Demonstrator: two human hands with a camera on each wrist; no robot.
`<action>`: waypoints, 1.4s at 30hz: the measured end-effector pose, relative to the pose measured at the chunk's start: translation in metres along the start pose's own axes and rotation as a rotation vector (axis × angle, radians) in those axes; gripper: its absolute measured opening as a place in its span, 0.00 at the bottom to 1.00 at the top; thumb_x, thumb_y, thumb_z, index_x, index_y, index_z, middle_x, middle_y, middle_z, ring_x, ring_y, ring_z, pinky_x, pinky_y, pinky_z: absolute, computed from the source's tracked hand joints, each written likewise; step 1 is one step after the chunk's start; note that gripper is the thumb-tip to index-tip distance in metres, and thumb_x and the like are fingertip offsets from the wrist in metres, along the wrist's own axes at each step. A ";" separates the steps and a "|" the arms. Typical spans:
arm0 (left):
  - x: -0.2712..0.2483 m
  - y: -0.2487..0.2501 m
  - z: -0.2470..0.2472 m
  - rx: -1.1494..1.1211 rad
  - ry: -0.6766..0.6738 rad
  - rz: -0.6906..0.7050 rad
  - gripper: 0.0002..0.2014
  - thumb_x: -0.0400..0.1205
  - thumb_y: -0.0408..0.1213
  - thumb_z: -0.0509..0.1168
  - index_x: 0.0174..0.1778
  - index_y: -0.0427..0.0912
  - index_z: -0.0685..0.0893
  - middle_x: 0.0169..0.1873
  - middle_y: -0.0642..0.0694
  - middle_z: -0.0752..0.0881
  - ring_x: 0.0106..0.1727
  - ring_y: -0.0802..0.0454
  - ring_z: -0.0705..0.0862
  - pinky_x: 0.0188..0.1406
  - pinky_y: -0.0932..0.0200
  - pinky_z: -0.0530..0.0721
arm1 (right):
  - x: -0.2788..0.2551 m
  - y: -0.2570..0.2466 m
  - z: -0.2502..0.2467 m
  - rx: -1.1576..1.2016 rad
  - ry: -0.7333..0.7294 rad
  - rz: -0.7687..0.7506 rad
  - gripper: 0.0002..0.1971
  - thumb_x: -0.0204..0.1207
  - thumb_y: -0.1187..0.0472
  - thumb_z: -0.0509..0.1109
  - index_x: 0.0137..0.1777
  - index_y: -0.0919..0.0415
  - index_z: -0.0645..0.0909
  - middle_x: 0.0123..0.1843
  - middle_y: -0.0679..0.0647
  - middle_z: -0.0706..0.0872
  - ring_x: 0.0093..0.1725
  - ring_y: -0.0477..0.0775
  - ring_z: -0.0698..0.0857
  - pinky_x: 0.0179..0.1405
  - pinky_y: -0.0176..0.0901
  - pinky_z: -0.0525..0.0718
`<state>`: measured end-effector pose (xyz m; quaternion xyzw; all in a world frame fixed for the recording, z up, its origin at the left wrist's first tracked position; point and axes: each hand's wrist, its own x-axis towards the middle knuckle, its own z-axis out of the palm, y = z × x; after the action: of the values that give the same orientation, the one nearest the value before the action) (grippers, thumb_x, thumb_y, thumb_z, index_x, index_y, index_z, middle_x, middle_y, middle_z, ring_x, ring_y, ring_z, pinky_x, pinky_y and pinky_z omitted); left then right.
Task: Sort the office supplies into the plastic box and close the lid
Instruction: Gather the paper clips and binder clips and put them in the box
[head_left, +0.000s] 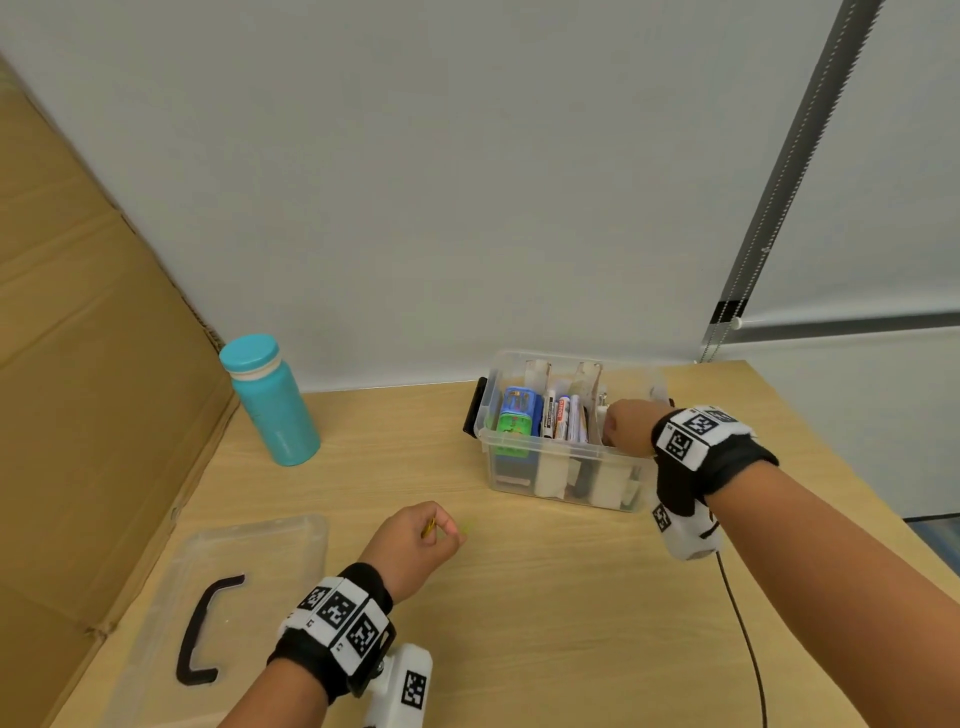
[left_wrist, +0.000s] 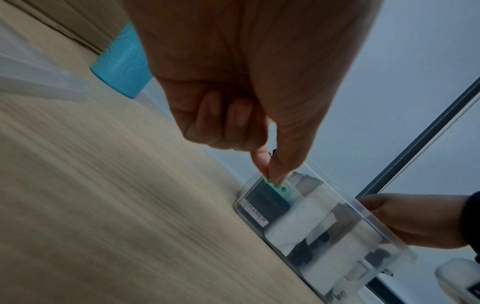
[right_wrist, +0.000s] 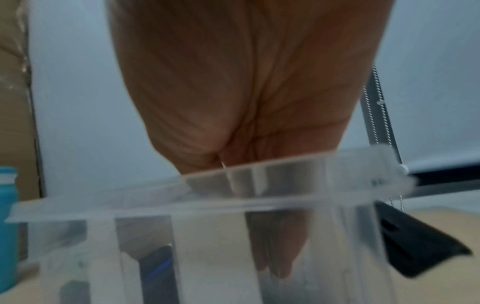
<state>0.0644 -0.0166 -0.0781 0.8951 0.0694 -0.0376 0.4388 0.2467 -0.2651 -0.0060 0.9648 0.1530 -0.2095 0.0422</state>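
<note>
The table (head_left: 545, 597) carries the open plastic box (head_left: 566, 470) near the wall, its compartments already filled with markers (head_left: 558, 415). The lid (head_left: 244, 582) lies flat at the near left, well apart, so closing waits. The right hand (head_left: 626, 423) reaches into the box's right compartment; whether its fingers grasp anything I cannot tell. The left hand (head_left: 415, 540) pinches something tiny above the table, perhaps a small green piece (left_wrist: 281, 188). It could easily slip from so slight a grip and skitter off.
</note>
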 end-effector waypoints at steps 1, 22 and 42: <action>-0.002 0.002 0.000 0.007 0.007 -0.002 0.05 0.79 0.42 0.68 0.39 0.46 0.82 0.18 0.56 0.66 0.17 0.60 0.63 0.23 0.67 0.64 | 0.000 0.003 0.003 0.057 0.010 -0.020 0.16 0.85 0.60 0.56 0.64 0.67 0.79 0.60 0.59 0.84 0.53 0.53 0.80 0.56 0.42 0.77; 0.076 0.186 0.087 0.753 -0.009 0.303 0.17 0.82 0.28 0.59 0.68 0.36 0.71 0.60 0.37 0.81 0.61 0.40 0.80 0.62 0.47 0.81 | -0.041 0.051 0.112 0.651 0.796 -0.082 0.28 0.84 0.45 0.42 0.82 0.53 0.60 0.81 0.49 0.67 0.80 0.50 0.66 0.78 0.51 0.68; 0.043 0.150 0.076 0.496 0.083 0.311 0.27 0.85 0.43 0.57 0.80 0.55 0.58 0.81 0.55 0.57 0.82 0.55 0.54 0.82 0.54 0.57 | -0.042 0.042 0.108 0.614 0.800 0.021 0.35 0.79 0.44 0.33 0.82 0.55 0.62 0.81 0.48 0.68 0.80 0.50 0.67 0.77 0.50 0.67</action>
<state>0.1298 -0.1636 -0.0133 0.9757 -0.0621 0.0507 0.2040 0.1807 -0.3321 -0.0859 0.9390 0.0787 0.1416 -0.3033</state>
